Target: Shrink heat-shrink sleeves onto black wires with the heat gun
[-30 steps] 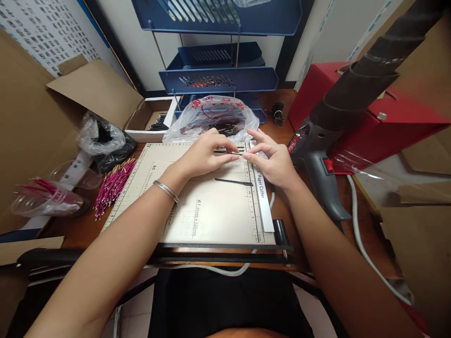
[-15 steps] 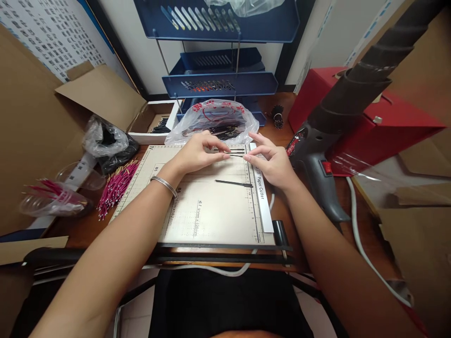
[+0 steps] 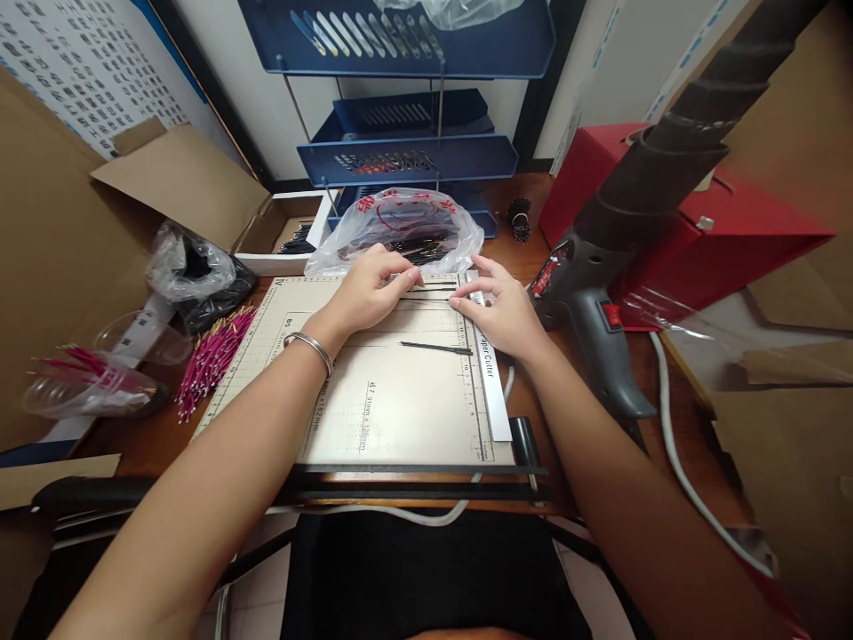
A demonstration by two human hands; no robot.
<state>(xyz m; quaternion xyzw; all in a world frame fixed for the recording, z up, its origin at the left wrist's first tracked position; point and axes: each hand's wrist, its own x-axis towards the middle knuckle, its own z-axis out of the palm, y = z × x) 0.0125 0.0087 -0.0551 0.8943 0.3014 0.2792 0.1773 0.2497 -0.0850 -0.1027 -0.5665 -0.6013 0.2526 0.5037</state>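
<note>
Left hand [image 3: 370, 295]: fingers curled in and bunched against the thumb, tips closed on the left ends of the thin black strands [image 3: 434, 288]; it sits low over the far part of the board, with a silver bracelet [image 3: 310, 348] on the wrist
Right hand [image 3: 505, 313]: half open, fingers loosely bent, index tip touching the right end of the nearer strand; I cannot tell whether thumb and finger actually pinch it
Thin black strands: a couple, side by side and running left to right between the two hands, at the far edge of the board just in front of the plastic bag
Loose black strand [image 3: 436, 348]: lies flat and alone on the board, nearer the person, apart from both hands, its right end at the white rule
Paper cutter board [image 3: 373, 409]: cream and gridded, flat on the wooden desk straight before the person
White rule [image 3: 491, 382]: printed "Paper Cutter", along the board's right edge, under the right hand's heel
Plastic bag [image 3: 400, 227]: clear with red print, holding many black strands, right behind the board
Heat gun [image 3: 596, 302]: grey with a red switch, just right of the right hand, dark barrel rising up to the right
White cable [image 3: 680, 453]: runs down the desk beside the heat gun
Red box [image 3: 673, 222]: behind the heat gun
Magenta wires [image 3: 211, 356]: a heap on the desk left of the board
Clear plastic cups [image 3: 86, 384]: on their sides further left, holding more magenta wires
Crumpled bag [image 3: 193, 271]: clear over dark contents, at the back left
Blue tray rack [image 3: 406, 160]: stacked against the wall behind the plastic bag
</note>
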